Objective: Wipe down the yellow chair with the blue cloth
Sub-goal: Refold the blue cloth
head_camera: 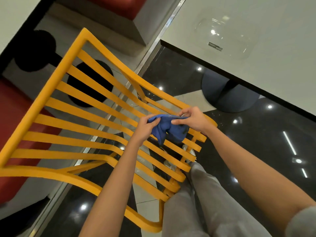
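Note:
The yellow chair (82, 110), made of slats, fills the middle and left of the head view, its backrest stretching away to the upper left and its seat slats below my arms. Both hands hold the blue cloth (168, 130) above the seat slats. My left hand (147, 124) pinches the cloth's left corner. My right hand (193, 119) grips its upper right edge. The cloth hangs bunched between them, apart from the slats as far as I can tell.
A white table (256, 40) with a dark edge stands at the upper right on a dark round base (229, 98). Red seating (15, 113) lies left. Black round table bases (90, 82) show through the slats. My grey-trousered legs (205, 202) stand against the seat front.

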`<act>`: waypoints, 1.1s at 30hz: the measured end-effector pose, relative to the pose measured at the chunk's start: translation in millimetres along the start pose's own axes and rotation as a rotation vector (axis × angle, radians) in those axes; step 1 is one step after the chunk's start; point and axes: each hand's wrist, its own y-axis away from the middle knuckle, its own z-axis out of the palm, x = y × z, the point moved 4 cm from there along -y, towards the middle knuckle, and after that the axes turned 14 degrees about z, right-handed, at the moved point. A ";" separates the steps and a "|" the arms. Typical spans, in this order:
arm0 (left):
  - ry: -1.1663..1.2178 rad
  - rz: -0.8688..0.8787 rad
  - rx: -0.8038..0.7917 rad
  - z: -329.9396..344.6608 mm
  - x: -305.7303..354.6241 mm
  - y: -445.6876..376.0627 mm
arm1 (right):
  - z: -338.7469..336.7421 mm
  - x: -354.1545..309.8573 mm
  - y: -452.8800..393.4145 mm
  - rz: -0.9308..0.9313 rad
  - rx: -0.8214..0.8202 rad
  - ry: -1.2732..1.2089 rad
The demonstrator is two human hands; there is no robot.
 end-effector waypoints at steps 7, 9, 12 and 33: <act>-0.023 -0.115 -0.053 -24.4 7.8 49.9 | 0.1 -4.1 18.6 0.169 -0.390 0.193; 0.046 -0.133 -0.028 -28.4 11.6 64.4 | 3.8 -10.9 26.6 0.181 -0.478 0.142; 0.240 -0.102 0.079 -33.4 14.5 81.0 | 11.8 -24.8 37.1 0.171 -0.553 -0.010; 0.302 -0.224 0.422 -44.1 -41.4 172.6 | 95.0 9.4 68.9 0.169 -0.254 -0.018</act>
